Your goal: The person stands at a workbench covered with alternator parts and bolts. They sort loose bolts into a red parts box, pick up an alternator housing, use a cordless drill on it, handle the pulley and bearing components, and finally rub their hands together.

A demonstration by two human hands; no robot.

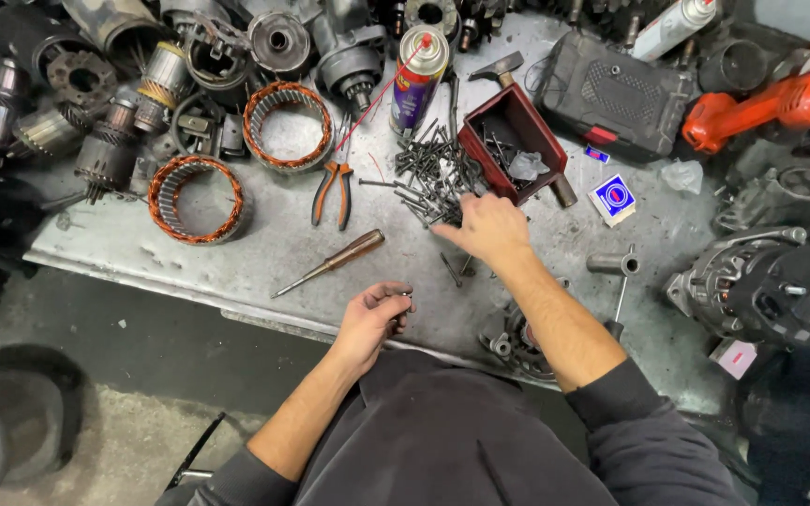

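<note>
Right hand point(487, 228) touches bolt pile point(433, 173); left hand point(372, 319) perhaps holds one.

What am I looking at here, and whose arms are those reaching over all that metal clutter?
There is no machine: the one picture comes from a camera worn on a person's head, looking down at their own two bare hands over a metal workbench. The right hand reaches into a pile of dark screws beside a small red box. The left hand is curled around a small dark metal part, too small to identify. Also on the bench lie a wooden-handled screwdriver, orange-handled pliers, a spray can and two copper-wound motor rings. Motor parts crowd the edges.
</note>
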